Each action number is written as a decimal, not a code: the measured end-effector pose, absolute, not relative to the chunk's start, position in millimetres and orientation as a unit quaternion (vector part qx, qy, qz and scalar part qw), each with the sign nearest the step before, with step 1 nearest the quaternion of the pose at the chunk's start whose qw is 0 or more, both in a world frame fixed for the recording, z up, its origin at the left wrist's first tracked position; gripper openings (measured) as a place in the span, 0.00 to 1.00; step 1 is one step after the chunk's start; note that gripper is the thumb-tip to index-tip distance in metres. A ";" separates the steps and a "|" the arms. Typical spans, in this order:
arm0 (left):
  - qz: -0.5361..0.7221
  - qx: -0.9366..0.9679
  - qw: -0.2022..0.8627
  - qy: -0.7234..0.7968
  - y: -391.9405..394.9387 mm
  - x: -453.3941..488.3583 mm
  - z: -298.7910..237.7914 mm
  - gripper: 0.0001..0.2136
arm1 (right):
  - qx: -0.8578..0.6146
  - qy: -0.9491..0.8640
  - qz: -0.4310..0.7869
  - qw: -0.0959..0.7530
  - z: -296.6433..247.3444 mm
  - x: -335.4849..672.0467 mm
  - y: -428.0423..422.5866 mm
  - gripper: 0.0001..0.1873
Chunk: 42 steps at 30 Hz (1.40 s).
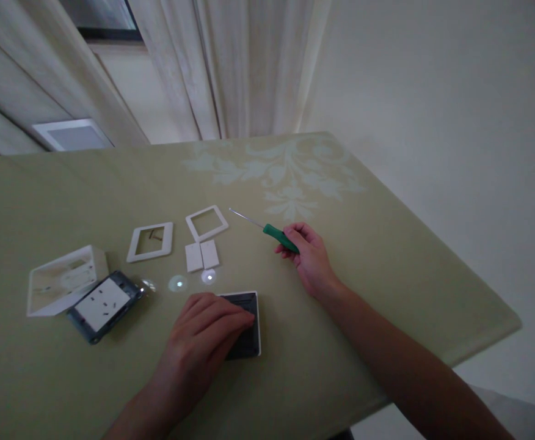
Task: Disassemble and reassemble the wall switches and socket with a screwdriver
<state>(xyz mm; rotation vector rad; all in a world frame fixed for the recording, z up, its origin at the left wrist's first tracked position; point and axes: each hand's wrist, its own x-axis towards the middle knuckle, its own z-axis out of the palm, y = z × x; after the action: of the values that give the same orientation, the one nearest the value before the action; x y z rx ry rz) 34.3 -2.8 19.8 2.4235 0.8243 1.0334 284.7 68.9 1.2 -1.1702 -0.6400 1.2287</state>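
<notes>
My left hand (203,336) lies flat, fingers stretched out, on a dark switch module with a white rim (248,324) near the table's front edge. My right hand (308,255) is closed round the green handle of a screwdriver (267,229), whose thin metal shaft points up and to the left just above the table. Two small white rocker covers (202,255) lie side by side ahead of the left hand. Beyond them are a small white square frame (207,223) and a larger white frame (151,242).
The green table (386,256) carries a pale floral print at the back. At the left stand a white wall box (66,280) and a socket module with a white face (104,305). Curtains hang behind; the table's right edge drops off.
</notes>
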 end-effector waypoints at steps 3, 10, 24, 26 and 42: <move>0.350 0.876 0.172 0.282 -4.7 36.0 19.7 0.07 | -0.507 -0.279 0.533 0.618 0.4 284.4 69.3 0.18; 0.326 0.880 0.188 0.291 -7.9 41.3 22.5 0.07 | -0.506 -0.285 0.531 0.618 -0.4 284.3 69.8 0.19; 0.335 0.886 0.170 0.273 -3.7 41.6 17.8 0.04 | -0.510 -0.287 0.522 0.621 1.2 283.8 70.9 0.20; 0.343 0.888 0.165 0.257 -2.9 41.9 18.1 0.04 | -0.511 -0.288 0.520 0.622 1.2 283.5 70.9 0.19; 0.373 0.882 0.173 0.229 0.8 42.7 14.7 0.06 | -0.507 -0.293 0.514 0.627 -1.4 284.2 71.7 0.22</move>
<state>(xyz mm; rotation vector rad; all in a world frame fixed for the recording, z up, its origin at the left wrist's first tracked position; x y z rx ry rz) 42.7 0.8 14.7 2.5032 0.6501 1.0579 284.2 71.7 -1.4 -1.1626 -0.6718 1.1794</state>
